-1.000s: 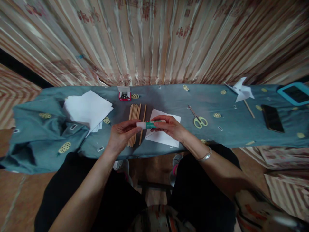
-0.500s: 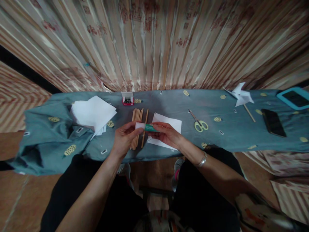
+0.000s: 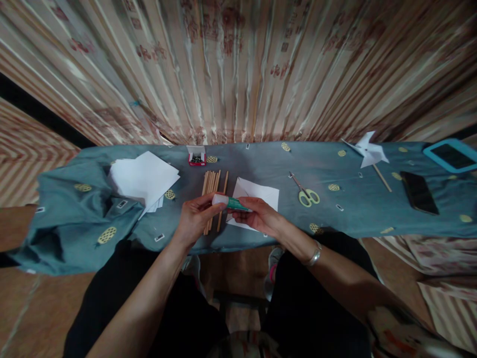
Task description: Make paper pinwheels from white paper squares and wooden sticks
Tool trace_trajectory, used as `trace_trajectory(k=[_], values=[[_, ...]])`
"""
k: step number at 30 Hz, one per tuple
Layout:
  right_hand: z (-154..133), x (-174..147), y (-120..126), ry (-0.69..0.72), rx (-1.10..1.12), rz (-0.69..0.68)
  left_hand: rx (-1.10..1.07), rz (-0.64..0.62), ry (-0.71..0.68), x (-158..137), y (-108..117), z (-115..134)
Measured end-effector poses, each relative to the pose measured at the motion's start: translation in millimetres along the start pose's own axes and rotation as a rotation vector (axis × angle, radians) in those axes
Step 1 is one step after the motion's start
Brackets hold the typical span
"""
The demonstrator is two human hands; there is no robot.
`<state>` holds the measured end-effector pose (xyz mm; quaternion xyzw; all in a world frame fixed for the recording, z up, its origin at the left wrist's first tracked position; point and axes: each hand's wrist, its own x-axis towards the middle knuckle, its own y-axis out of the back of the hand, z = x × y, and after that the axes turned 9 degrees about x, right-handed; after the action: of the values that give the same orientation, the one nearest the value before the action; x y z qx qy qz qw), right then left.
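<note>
Likely home: patterned curtain [image 3: 246, 89] hangs close behind narrow worktop [image 3: 357, 219], pineapple-print cloth [image 3: 70, 223] draped loosely over it. Brown floor [image 3: 18, 318] below. Paper [image 3: 145, 174], scissors [image 3: 303, 189], pinwheel [image 3: 369, 150] suggest craft corner.

Glue stick [image 3: 234, 203] between fingers [image 3: 212, 211]

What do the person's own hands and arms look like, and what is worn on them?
Neither the left hand nor the right hand wears a glove. The left forearm shows no sleeve. The right forearm has a silvery bracelet and, farther up, a blurred, patterned sleeve with orange patches.
</note>
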<state>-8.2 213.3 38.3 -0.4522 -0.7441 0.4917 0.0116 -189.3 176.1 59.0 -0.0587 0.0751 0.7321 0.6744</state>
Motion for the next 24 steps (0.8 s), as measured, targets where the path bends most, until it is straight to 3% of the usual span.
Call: trace_trajectory(k=[9,16,20,24], values=[[8,-3,4,-0.137,0.182,0.029,-0.013,-0.036,0.013,-2,-4,2],[7,-2,-10,-0.158,0.272,-0.003,-0.247,-0.007,0.000,0,-19,-4],[4,-2,-9,-0.144,0.057,-0.043,-0.276,0.049,0.020,6,-10,-2],[-16,-7,10,0.153,-0.313,0.008,-0.104,0.196,-0.062,14,33,1]])
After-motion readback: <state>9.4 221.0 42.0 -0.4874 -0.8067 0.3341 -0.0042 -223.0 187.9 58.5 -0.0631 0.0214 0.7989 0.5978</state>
